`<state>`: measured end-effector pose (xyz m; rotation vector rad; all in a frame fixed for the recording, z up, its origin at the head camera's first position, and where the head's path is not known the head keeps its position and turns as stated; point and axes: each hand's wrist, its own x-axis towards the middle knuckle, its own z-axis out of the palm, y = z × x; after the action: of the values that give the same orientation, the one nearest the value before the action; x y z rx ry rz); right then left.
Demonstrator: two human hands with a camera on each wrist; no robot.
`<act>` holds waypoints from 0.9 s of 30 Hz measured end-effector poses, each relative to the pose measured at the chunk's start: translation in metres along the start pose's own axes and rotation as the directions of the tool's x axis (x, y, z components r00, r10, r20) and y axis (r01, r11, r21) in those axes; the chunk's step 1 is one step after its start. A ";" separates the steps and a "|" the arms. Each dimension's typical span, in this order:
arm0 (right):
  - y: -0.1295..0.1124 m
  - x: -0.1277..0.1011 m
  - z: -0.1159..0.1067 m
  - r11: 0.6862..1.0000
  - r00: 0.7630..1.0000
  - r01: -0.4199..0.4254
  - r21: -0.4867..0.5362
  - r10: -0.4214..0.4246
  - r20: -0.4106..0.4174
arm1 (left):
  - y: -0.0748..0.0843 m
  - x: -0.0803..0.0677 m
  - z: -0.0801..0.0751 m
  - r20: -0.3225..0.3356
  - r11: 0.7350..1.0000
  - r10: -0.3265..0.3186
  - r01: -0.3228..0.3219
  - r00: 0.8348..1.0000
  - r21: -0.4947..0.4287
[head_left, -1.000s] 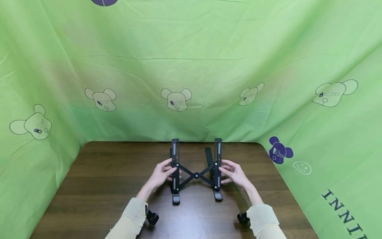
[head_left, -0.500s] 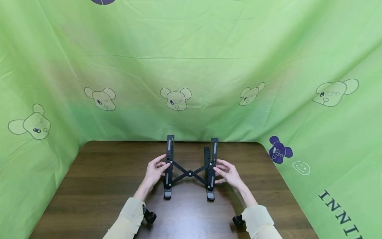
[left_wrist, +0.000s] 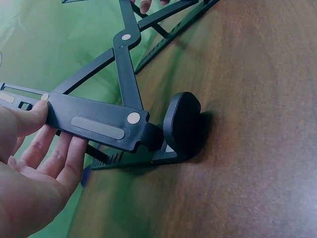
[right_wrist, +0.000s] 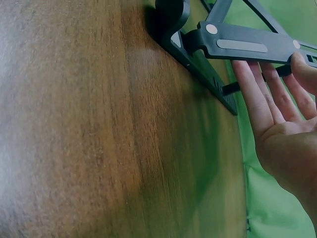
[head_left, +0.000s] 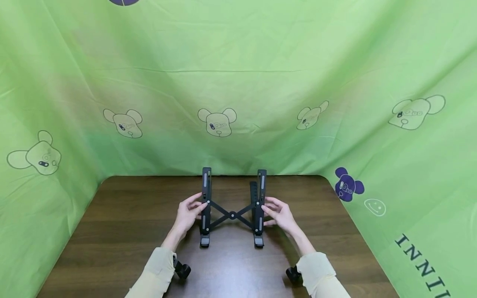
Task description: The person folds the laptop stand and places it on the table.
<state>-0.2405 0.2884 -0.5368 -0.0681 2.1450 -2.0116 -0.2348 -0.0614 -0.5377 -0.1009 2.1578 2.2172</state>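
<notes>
A black folding laptop stand (head_left: 232, 215) is unfolded on the wooden table, its two long rails joined by crossed bars. My left hand (head_left: 187, 213) holds the left rail, thumb on the upper face and fingers beneath, as the left wrist view shows. On the other side my right hand (head_left: 282, 215) holds the right rail (right_wrist: 242, 44) the same way, thumb on top and fingertips under it. Each rail has pale grip strips and a front hook; the left hook (left_wrist: 183, 121) stands up from its base leg. The left hand's fingertips are partly hidden under the rail.
The wooden table (head_left: 130, 231) reaches back to a green printed cloth (head_left: 261, 91) that hangs behind it and on both sides. Black wrist cameras (head_left: 182, 270) hang below both pale sleeves (head_left: 154, 271), close over the table.
The laptop stand has shifted left and slightly toward the back, both hands moving along with it and keeping their hold. The head view has also shifted a little.
</notes>
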 end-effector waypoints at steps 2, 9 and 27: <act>0.000 0.001 0.000 1.000 1.000 -0.002 -0.006 0.002 -0.003 | 0.000 0.000 -0.001 0.000 1.000 -0.009 0.009 1.000 0.001; -0.002 0.001 0.000 0.999 1.000 -0.001 -0.046 0.001 -0.001 | -0.001 -0.001 -0.002 0.003 0.999 -0.027 0.027 1.000 0.021; -0.007 0.000 0.006 0.999 1.000 -0.003 -0.037 0.003 0.003 | 0.003 -0.003 -0.002 0.003 0.997 -0.047 0.047 0.999 0.061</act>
<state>-0.2401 0.2823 -0.5299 -0.0728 2.1792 -1.9689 -0.2317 -0.0631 -0.5343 -0.1421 2.1944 2.1230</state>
